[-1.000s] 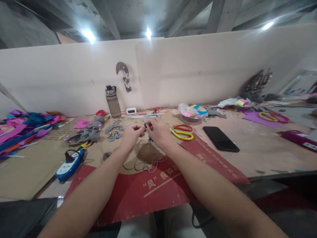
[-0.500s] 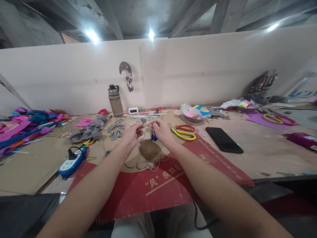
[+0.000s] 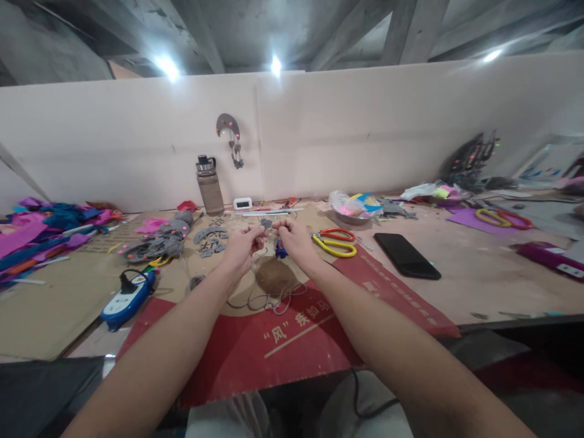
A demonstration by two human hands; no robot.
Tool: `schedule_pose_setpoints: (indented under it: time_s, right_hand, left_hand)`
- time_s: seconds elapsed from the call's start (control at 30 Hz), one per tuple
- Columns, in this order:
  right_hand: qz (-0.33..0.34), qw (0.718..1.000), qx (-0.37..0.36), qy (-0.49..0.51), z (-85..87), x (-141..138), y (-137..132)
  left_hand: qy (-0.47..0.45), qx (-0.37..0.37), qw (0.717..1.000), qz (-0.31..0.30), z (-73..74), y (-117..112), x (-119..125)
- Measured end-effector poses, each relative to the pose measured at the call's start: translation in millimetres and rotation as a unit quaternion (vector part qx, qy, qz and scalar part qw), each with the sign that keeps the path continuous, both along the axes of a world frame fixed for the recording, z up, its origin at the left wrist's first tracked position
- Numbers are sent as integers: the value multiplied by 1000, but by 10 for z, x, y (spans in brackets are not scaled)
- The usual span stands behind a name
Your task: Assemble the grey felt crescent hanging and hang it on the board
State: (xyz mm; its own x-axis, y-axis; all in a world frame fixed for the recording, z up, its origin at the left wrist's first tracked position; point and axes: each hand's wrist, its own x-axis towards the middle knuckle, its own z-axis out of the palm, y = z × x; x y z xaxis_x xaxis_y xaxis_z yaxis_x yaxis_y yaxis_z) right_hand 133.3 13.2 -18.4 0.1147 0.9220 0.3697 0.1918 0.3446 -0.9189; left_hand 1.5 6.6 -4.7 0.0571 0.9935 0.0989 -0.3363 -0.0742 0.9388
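My left hand (image 3: 243, 243) and my right hand (image 3: 294, 238) are held close together above the table, both pinched shut. Between their fingertips sits a small grey felt piece (image 3: 266, 224), with a thin cord running between them. A blue item (image 3: 280, 250) shows just under my right hand. Below the hands a brown round patch (image 3: 275, 275) and loops of grey cord (image 3: 274, 300) lie on cardboard and a red sheet (image 3: 283, 347).
Yellow-and-red scissors (image 3: 335, 241) and a black phone (image 3: 407, 255) lie to the right. Grey felt shapes (image 3: 159, 243), a power strip (image 3: 128, 298) and coloured fabric scraps (image 3: 41, 234) are on the left. A water bottle (image 3: 208, 186) stands against the white wall.
My hands parted a little half a second ago and have drawn slightly closer again around the small grey piece. The camera view shifted slightly.
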Motion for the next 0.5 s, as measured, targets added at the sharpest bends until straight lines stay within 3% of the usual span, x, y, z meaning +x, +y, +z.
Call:
schedule_pose_setpoints:
  time_s: [0.3,0.5]
  right_hand:
    - [25,998,11,64,8,-16,-40]
    - [62,995,30,70,26,-21,-66]
  left_hand:
    - [-21,-30,999,4,0,16,-24]
    - [23,28,998,-42,-66,46,-13]
